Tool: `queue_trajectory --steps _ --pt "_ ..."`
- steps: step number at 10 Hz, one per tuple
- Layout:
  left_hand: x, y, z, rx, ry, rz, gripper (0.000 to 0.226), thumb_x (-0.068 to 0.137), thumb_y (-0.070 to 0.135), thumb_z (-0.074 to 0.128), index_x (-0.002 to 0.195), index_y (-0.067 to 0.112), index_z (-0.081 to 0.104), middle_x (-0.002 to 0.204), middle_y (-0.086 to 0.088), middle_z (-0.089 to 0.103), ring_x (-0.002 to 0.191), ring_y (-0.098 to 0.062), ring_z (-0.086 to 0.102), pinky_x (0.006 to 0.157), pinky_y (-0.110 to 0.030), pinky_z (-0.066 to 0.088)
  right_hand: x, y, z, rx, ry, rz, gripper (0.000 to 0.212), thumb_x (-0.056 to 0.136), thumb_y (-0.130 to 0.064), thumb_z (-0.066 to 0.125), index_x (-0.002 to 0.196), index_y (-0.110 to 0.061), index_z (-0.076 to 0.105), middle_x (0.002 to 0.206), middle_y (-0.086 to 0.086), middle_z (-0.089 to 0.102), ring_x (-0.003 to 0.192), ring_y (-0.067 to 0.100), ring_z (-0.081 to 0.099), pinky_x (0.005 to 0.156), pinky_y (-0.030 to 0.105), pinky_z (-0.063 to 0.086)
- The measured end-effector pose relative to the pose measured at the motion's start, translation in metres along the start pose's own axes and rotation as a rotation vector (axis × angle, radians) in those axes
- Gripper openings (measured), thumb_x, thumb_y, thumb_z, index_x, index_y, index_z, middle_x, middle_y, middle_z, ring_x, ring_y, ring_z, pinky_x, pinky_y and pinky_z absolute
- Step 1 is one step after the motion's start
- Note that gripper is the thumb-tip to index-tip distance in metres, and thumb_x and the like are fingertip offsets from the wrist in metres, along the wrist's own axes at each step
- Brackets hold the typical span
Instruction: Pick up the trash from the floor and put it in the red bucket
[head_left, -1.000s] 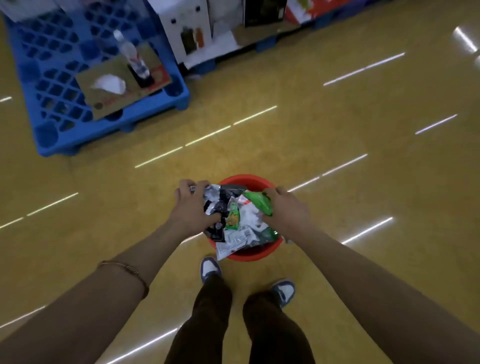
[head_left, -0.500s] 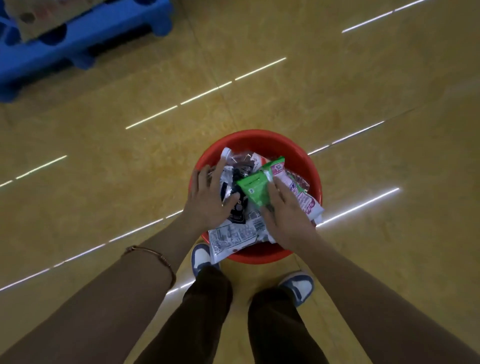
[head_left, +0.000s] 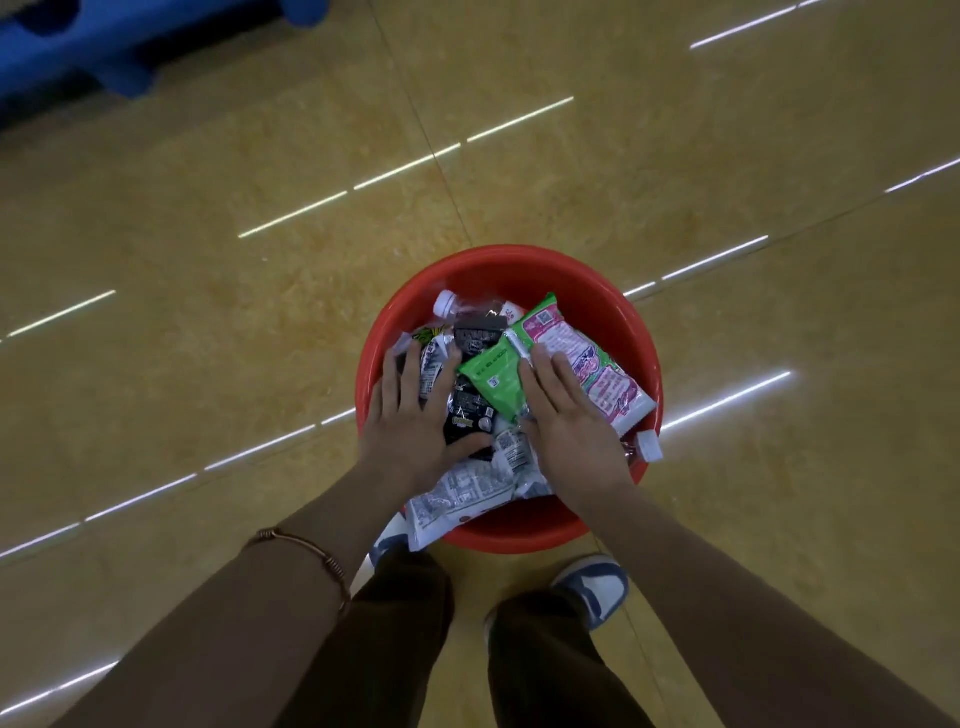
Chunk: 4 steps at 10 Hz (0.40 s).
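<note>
Left hand (head_left: 415, 426): fingers spread flat, pressed on black wrappers (head_left: 467, 410);
Right hand (head_left: 571, 436): fingers straight, together, laid on pink packet (head_left: 608, 379);
Red bucket (head_left: 613, 312): filled with trash

I have just one view, from the head: it looks almost straight down, close over the red bucket (head_left: 597, 312) and a shoe (head_left: 597, 587), with a blue pallet (head_left: 104, 47), I think, at the top-left edge.

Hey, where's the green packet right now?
Head view, center: the green packet lies atop the trash in the red bucket, between the left hand and right hand, beside the pink wrapper on its right.
</note>
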<state>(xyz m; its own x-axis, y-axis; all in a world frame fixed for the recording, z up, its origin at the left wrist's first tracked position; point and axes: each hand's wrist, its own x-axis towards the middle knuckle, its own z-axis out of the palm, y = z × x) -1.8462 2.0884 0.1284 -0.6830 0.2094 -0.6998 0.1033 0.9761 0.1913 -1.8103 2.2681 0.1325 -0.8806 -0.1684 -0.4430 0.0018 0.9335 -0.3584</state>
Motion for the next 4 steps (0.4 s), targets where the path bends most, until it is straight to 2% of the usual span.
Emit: queue_trajectory --steps 1,2,3,4 --pt "0.003 0.006 -0.004 0.059 -0.058 -0.056 0.095 0.075 0.081 0.028 0.13 0.04 -0.038 0.152 -0.008 -0.032 0.14 -0.032 -0.029 0.116 -0.046 -0.004 0.009 -0.003 -0.004 -0.089 -0.08 0.011 0.072 0.097 -0.014 0.048 0.148 -0.01 -0.003 0.159 0.004 -0.008 0.148 0.026 0.0 0.114 0.035 0.029" --pt "0.006 0.012 -0.017 0.135 -0.155 -0.096 0.098 0.077 0.08 0.03 0.141 0.034 -0.028 0.152 -0.01 -0.031 0.139 -0.035 -0.029 0.116 -0.048 -0.005 0.019 -0.008 -0.025 -0.132 -0.193 0.069 0.067 0.101 -0.011 0.037 0.152 -0.015 -0.006 0.158 -0.002 -0.019 0.147 0.02 -0.011 0.106 0.033 0.038" --pt "-0.004 0.015 -0.037 0.133 -0.237 -0.101 0.098 0.078 0.077 0.037 0.145 0.035 -0.022 0.151 -0.01 -0.032 0.137 -0.04 -0.029 0.114 -0.052 -0.006 0.021 -0.018 -0.051 -0.101 -0.278 0.087 0.066 0.099 -0.012 0.044 0.152 -0.017 0.006 0.16 -0.003 -0.011 0.148 0.02 -0.002 0.103 0.043 0.041" --pt "-0.02 0.014 -0.05 0.101 -0.179 -0.07 0.099 0.079 0.076 0.039 0.146 0.034 -0.021 0.152 -0.012 -0.032 0.139 -0.041 -0.026 0.114 -0.052 -0.005 0.007 -0.02 -0.073 -0.082 -0.295 0.04 0.071 0.097 -0.025 0.05 0.152 -0.02 0.006 0.16 0.0 -0.009 0.148 0.022 0.0 0.115 0.043 0.022"
